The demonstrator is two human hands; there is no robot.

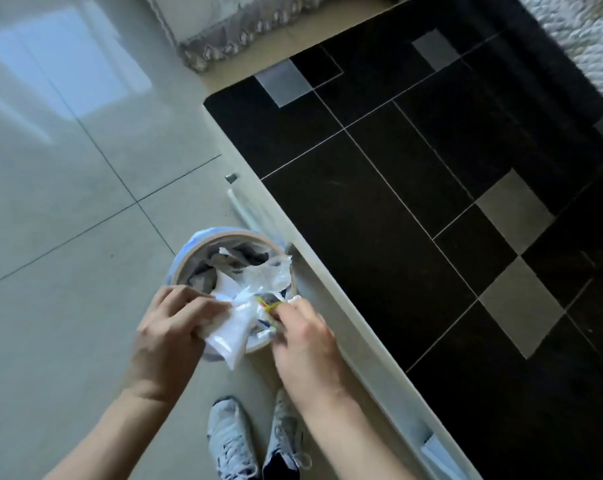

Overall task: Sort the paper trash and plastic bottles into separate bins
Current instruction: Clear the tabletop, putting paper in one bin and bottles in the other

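Observation:
A round bin (192,249) with a blue liner folded over its tan rim stands on the floor below me, filled with crumpled white paper and clear plastic (269,271). Over its near rim my left hand (170,336) grips a crumpled white wad of paper (232,334). Beside it my right hand (302,336) pinches a small wrapper with yellow and red print (269,304). The two hands are close together. No plastic bottle is plainly visible.
A black tiled surface with grey squares (431,188) and a pale edge runs diagonally on the right. Pale floor tiles (68,202) spread to the left. My two white sneakers (231,438) stand just below the bin. A fringed rug (224,39) lies at the top.

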